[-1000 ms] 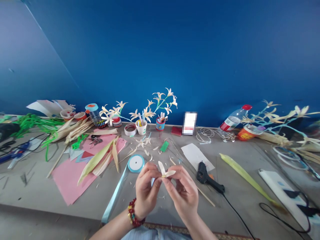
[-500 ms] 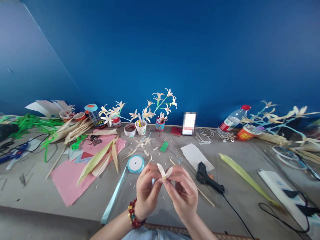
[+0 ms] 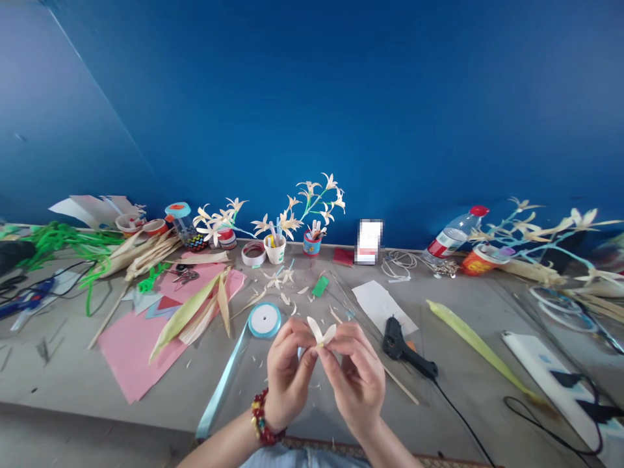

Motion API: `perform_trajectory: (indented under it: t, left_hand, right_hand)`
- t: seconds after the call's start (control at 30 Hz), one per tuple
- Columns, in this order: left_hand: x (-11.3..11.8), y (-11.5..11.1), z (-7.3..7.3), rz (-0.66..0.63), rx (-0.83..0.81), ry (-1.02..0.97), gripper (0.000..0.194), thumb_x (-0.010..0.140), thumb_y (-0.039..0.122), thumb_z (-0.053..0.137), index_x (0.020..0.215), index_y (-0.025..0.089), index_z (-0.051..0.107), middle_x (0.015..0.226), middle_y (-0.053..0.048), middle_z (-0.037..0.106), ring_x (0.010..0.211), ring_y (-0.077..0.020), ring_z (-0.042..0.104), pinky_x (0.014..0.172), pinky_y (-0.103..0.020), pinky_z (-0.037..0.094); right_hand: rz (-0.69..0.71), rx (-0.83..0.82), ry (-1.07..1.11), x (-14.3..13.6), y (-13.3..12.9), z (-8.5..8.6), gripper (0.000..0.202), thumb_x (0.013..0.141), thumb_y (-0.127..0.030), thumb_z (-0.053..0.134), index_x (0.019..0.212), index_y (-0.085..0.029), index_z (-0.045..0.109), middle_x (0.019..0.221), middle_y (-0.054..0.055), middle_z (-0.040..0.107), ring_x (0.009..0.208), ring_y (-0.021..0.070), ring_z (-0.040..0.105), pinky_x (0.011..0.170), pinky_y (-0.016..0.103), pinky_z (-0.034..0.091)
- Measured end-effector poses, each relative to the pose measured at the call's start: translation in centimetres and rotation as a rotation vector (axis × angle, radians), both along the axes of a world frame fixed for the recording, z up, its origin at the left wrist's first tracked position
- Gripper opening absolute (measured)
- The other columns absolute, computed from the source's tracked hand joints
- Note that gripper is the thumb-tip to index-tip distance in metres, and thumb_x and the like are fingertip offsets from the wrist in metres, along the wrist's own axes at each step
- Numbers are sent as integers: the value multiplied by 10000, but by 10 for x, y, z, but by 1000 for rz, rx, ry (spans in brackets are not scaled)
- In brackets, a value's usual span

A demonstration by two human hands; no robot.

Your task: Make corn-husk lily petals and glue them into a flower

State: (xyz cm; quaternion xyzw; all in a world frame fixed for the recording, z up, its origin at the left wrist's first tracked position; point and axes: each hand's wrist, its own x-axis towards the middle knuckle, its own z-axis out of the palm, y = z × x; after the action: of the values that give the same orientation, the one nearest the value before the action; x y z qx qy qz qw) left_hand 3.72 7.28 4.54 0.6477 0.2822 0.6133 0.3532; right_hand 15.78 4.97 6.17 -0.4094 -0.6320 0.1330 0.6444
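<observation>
Both of my hands meet over the near middle of the table, pinching a small cream husk flower (image 3: 320, 333) with pale petals and a yellow centre. My left hand (image 3: 291, 364), with a beaded bracelet (image 3: 263, 419) at the wrist, grips it from the left, fingers curled. From the right, the thumb and fingers of my right hand (image 3: 358, 370) close on it. Part of the flower is hidden by the fingertips. Just beyond my left hand lies a spool of light blue ribbon (image 3: 264, 320). A black glue gun (image 3: 407, 348) lies right of my right hand.
Pink paper (image 3: 139, 354) and corn husks (image 3: 188, 318) lie to the left. Along the wall stand husk flowers (image 3: 312, 195) in cups, a plastic bottle (image 3: 453, 234) and a blurred white panel (image 3: 369, 242). A power strip (image 3: 550, 383) and its cable occupy the right.
Almost nothing differs. Both hands keep their pinch on the husk flower, with only a very slight shift of the fingers and left wrist.
</observation>
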Motion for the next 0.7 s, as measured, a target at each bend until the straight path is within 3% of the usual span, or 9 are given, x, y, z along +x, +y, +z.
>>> perform_trajectory:
  t: [0.7]
  left_hand:
    - [2, 0, -14, -134, -201, -161, 149, 957, 218, 563, 816, 216, 612, 803, -6, 538, 781, -169, 471, 734, -276, 381]
  right_hand:
    - [-11, -83, 9, 0, 2, -8, 163, 869, -75, 643, 907, -233, 654, 863, 20, 645, 816, 180, 611, 736, 295, 499]
